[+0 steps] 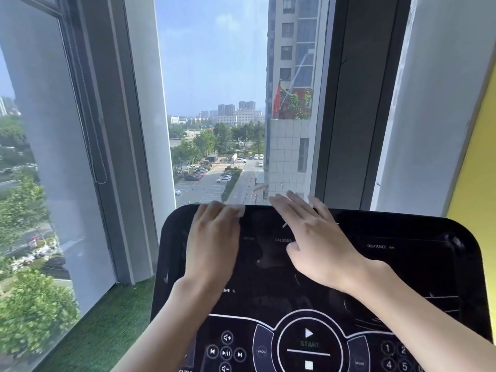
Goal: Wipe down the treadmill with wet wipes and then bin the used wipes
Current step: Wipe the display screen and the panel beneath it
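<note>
Left hand (213, 237) presses wipe (238, 210) on console (402, 267) — right hand (318, 237) flat.

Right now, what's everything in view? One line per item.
treadmill console: 1, black, lower centre, below the window
wet wipe: 1, whitish, console's top edge, under the left fingers
window: 2 panes, clear, ahead and left
bead cord: 1, grey, hanging at left frame
artificial grass: 1 strip, green, floor lower left
wall: 1, yellow, right edge
left hand: 1, bare, flat on wipe
right hand: 1, bare, fingers spread on console

Bare left forearm (171, 318), bare right forearm (424, 320), left grip (214, 245), right grip (319, 245), slim fingers (300, 208), nails seemingly short
</note>
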Available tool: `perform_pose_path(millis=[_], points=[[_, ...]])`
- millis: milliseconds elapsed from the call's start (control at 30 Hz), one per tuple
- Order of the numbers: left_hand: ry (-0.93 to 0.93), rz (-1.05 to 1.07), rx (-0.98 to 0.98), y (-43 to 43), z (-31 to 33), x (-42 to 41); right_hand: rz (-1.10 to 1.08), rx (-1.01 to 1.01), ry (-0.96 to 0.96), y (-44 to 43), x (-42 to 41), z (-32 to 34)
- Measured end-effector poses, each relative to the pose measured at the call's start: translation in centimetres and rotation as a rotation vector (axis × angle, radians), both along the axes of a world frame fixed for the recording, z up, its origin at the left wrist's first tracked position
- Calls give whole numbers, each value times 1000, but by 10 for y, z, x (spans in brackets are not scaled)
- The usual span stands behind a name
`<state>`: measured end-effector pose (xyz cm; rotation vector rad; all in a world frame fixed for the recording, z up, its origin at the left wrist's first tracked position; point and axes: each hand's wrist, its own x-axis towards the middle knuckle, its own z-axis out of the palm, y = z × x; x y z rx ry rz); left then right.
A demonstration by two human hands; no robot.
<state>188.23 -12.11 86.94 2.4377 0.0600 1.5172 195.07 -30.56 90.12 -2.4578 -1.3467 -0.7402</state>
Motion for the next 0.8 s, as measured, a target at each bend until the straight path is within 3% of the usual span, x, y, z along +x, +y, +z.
perform_pose_path(millis=[100,200,333,433,567,667,700,800], points=[[33,-51,194,2,-7,-4,60,-30,14,22,-9,8],[-6,15,-25,16,-5,-8,84,-55,62,43,-14,8],[30,15,77,26,-10,-16,37,-89,-6,49,-15,-4],[-35,81,-199,41,-4,-18,21,-61,-23,52,-13,-6],[36,11,27,36,-9,-24,15,-60,-23,54,-14,-7],[-12,73,-154,55,-1,-23,14,-42,-28,55,-14,-6],[-9,64,-135,54,0,-23,6,-42,-31,56,-15,-6],[33,-6,109,49,-6,-24,-22,-40,-40,60,-18,-4]])
